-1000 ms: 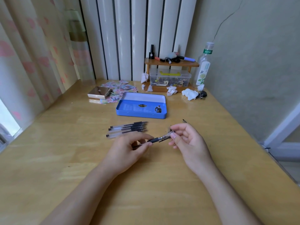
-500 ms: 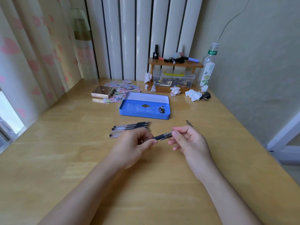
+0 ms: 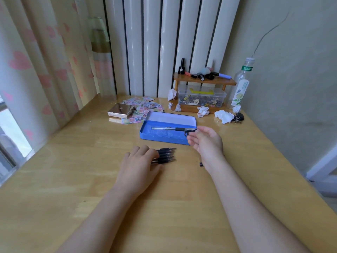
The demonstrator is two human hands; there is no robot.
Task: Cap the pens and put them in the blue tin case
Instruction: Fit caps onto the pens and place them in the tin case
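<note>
The blue tin case [image 3: 158,138] lies open in the middle of the wooden table, its lid [image 3: 171,117] tipped back. My right hand [image 3: 207,143] is at the case's right end and pinches the capped end of a black pen [image 3: 164,128], which lies level over the case's inside. Several uncapped black pens [image 3: 166,155] lie side by side on the table in front of the case, tips pointing right. My left hand [image 3: 138,165] rests palm down over their barrels; whether it grips one is hidden. A small dark cap [image 3: 201,164] lies by my right wrist.
Behind the case are a gold box [image 3: 120,111] on scattered printed cards [image 3: 145,105], a small wooden shelf [image 3: 204,81] over a clear plastic box [image 3: 200,97], a clear bottle [image 3: 240,88] and crumpled tissues [image 3: 224,115]. The wall runs along the table's right side.
Both hands held one pen together near the table's middle. Now my right hand has carried it forward over the case, and my left hand has moved onto the loose pens.
</note>
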